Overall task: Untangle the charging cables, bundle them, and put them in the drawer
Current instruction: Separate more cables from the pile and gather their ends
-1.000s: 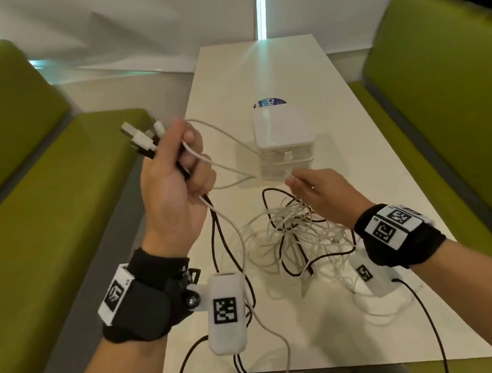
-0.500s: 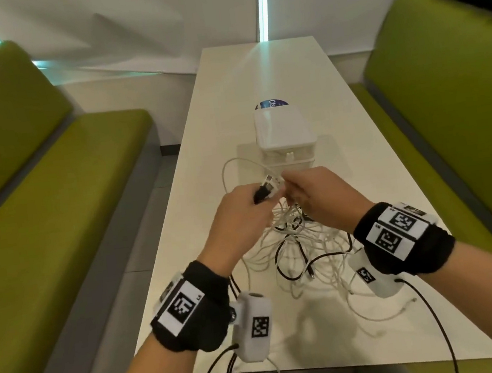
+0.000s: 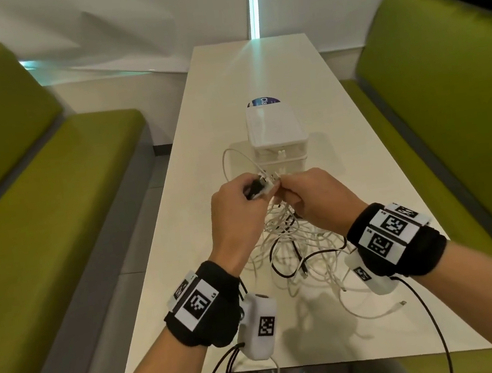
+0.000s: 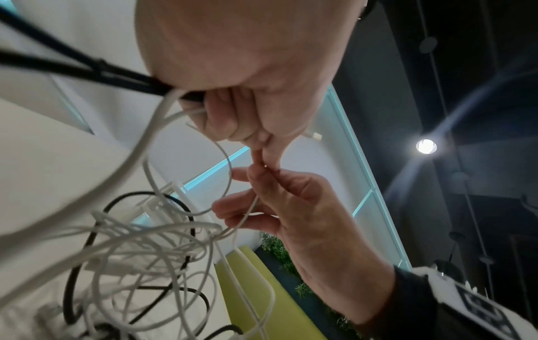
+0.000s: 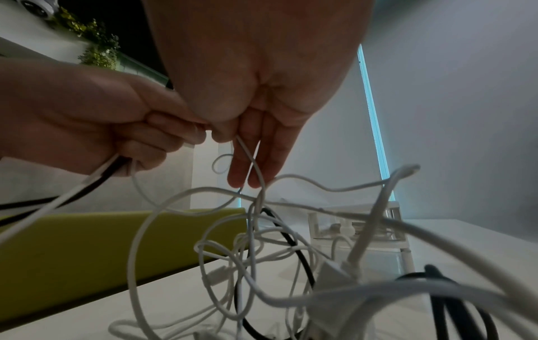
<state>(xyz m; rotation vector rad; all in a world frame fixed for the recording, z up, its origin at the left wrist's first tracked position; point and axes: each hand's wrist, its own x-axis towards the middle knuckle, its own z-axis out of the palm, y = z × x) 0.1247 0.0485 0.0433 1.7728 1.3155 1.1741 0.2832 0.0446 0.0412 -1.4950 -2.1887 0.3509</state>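
Note:
A tangle of white and black charging cables (image 3: 296,242) lies on the white table (image 3: 212,222), just in front of the small clear drawer box (image 3: 276,138). My left hand (image 3: 254,190) is held over the tangle and grips a bunch of cable plug ends (image 3: 262,185), black and white. In the left wrist view its fist closes round the black and white cables (image 4: 174,96). My right hand (image 3: 283,191) meets it fingertip to fingertip and pinches a thin white cable (image 5: 247,149) between thumb and forefinger, with its other fingers (image 5: 241,170) hanging straight.
Green bench seats (image 3: 54,211) run along both sides of the narrow table. A blue round sticker (image 3: 263,101) lies behind the drawer box. One white plug end (image 3: 402,303) trails towards the table's near right edge. Black wrist-camera leads hang off the near edge.
My left hand has come down from the upper left with the plug ends and now meets the right hand over the tangle. The right hand has lifted off the pile and pinches a cable.

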